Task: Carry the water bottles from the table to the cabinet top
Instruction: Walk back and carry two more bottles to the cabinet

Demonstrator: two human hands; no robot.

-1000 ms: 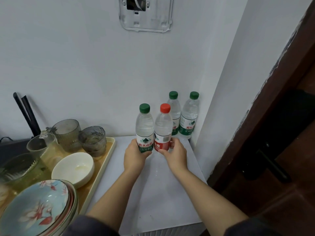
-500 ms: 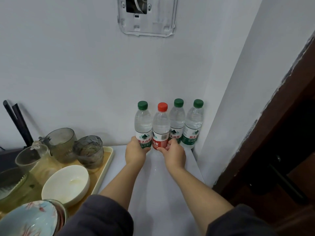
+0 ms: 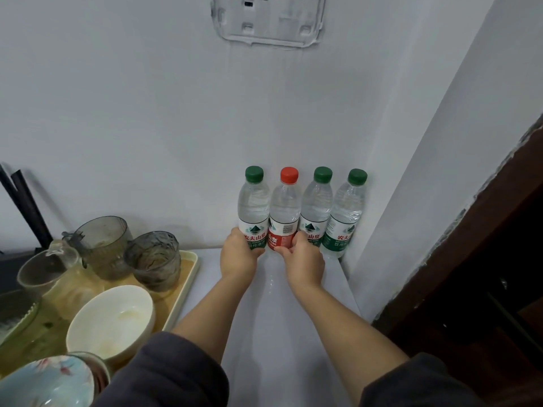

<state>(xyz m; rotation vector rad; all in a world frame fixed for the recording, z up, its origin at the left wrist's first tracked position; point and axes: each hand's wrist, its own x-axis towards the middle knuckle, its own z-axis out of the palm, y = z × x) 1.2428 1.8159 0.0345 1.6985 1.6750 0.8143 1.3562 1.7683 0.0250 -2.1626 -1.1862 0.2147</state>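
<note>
Four clear water bottles stand in a row against the back wall on the white cabinet top (image 3: 282,324). My left hand (image 3: 238,257) grips the base of the leftmost green-capped bottle (image 3: 254,212). My right hand (image 3: 304,264) grips the base of the red-capped bottle (image 3: 285,215) beside it. To their right stand two more green-capped bottles, one (image 3: 316,210) touching the red-capped bottle and one (image 3: 344,218) in the corner by the side wall. The hands hide the bottoms of the two held bottles.
A beige tray (image 3: 188,286) at the left carries a white bowl (image 3: 111,321), grey tumblers (image 3: 154,259), a glass jug (image 3: 50,277) and a patterned blue bowl (image 3: 47,383). A dark wooden door (image 3: 482,289) borders the right side. A clear plastic mount (image 3: 270,22) hangs on the wall.
Both hands have pushed the left green-capped bottle and the red-capped bottle back to the wall, so they now line up with the other two. The camera has moved closer.
</note>
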